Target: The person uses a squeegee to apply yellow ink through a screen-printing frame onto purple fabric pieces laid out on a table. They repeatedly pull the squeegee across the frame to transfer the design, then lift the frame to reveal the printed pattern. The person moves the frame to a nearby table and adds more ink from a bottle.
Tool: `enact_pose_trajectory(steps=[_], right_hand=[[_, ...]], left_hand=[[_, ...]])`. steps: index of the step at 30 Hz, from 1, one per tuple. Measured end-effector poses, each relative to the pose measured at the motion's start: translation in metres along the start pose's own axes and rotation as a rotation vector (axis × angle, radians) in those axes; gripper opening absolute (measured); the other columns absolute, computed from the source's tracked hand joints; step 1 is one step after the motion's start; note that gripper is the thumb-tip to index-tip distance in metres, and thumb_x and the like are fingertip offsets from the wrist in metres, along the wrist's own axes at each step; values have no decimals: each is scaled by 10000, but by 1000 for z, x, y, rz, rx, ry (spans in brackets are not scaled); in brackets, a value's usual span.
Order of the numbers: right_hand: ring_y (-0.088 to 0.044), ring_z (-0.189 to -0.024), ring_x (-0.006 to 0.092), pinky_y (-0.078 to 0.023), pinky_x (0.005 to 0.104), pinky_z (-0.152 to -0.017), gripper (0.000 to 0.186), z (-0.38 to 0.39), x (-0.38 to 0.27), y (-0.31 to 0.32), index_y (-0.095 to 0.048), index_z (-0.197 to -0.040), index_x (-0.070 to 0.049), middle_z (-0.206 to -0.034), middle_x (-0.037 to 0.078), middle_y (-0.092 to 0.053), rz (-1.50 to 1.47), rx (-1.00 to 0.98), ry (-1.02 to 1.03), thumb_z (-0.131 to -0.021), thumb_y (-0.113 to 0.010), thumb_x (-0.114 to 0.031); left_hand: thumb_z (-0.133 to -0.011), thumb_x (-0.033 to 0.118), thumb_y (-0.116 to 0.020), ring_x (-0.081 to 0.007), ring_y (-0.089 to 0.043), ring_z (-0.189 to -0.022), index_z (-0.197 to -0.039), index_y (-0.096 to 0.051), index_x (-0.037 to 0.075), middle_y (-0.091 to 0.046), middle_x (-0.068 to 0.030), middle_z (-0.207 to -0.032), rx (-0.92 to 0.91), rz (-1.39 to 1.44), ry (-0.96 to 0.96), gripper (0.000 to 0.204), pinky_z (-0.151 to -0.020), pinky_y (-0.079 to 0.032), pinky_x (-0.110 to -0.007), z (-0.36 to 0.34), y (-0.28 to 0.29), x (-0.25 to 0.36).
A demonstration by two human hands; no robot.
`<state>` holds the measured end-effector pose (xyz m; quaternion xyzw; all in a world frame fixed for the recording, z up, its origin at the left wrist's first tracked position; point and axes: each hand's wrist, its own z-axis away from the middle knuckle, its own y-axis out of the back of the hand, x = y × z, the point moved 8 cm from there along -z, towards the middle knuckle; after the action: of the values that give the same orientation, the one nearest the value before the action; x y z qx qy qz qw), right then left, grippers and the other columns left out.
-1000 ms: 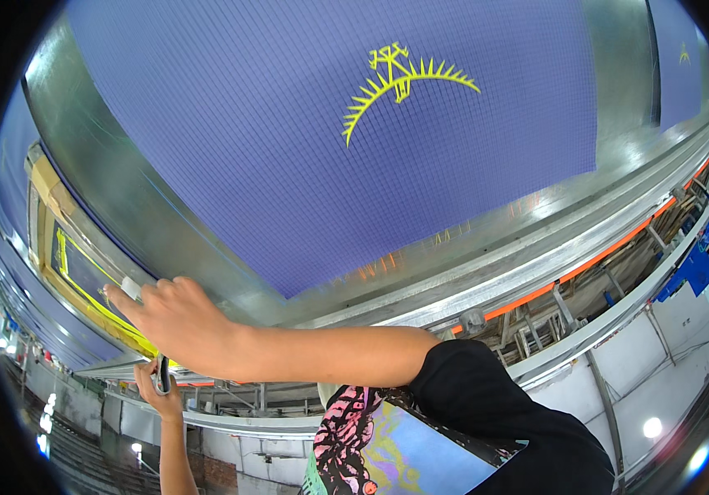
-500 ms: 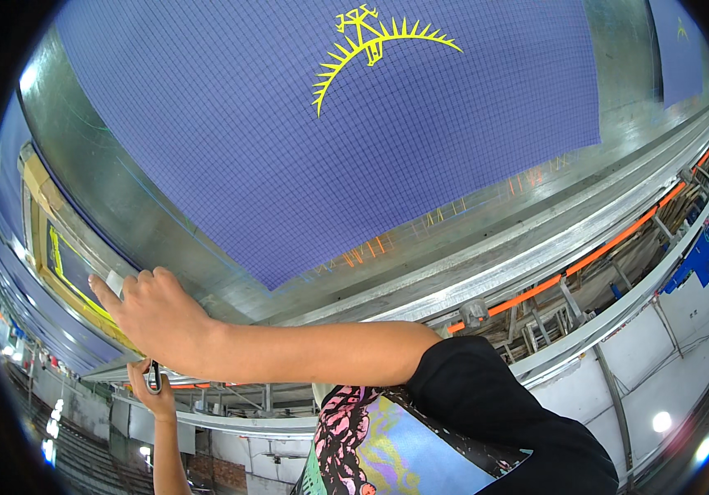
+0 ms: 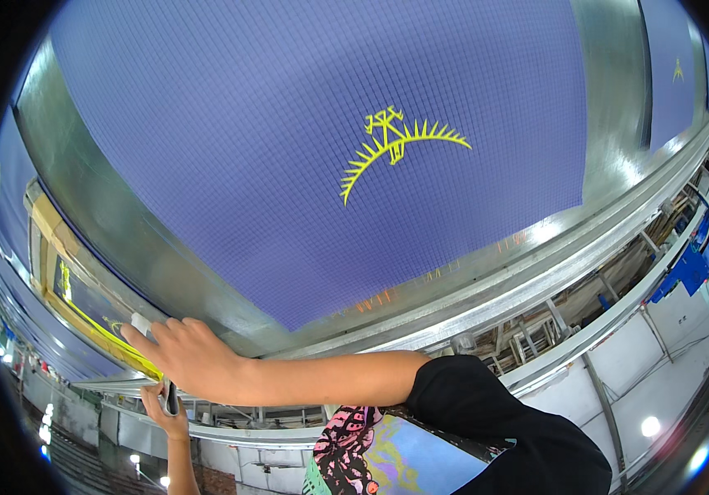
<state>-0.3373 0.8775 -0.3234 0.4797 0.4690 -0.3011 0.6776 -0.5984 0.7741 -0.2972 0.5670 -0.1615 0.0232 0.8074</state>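
One tan-edged rectangular frame (image 3: 53, 216) has bare metal tabletop (image 3: 107, 183) alongside; left hand (image 3: 173, 424) clasps one grey curved strip (image 3: 173, 403), right hand (image 3: 193, 356) grips one white block-like piece (image 3: 141, 323).

This looks like a screen-printing workshop: a long metal table (image 3: 614, 91) carries purple sheets (image 3: 288, 214), two of them showing a yellow print (image 3: 395, 150), and a taped frame (image 3: 61, 231) at the left is streaked with yellow ink (image 3: 115, 337). A metal rail (image 3: 453, 323) follows the table's edge, with cluttered struts (image 3: 527, 340) beyond it.
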Motion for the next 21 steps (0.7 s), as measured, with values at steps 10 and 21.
enact_pose_trajectory(steps=[10, 21], right_hand=[[-642, -963, 264, -540, 377, -784, 781, -10, 3, 3, -344, -1551, 1, -1096, 126, -636, -80, -69, -21, -853, -664, -139], [-624, -959, 258, -503, 371, -782, 886, -8, 4, 2, -326, -1549, 28, -1092, 131, -625, -45, -14, -12, -791, -731, -187]], left_hand=[[-760, -64, -653, -366, -552, -841, -1039, -630, -25, -538, -177, -904, -16, 28, 32, 282, -748, -449, -436, -6, 1, -10], [-773, -61, -648, -359, -547, -839, -1034, -631, -25, -533, -167, -892, -19, 32, 24, 265, -736, -452, -429, -5, -3, -13]])
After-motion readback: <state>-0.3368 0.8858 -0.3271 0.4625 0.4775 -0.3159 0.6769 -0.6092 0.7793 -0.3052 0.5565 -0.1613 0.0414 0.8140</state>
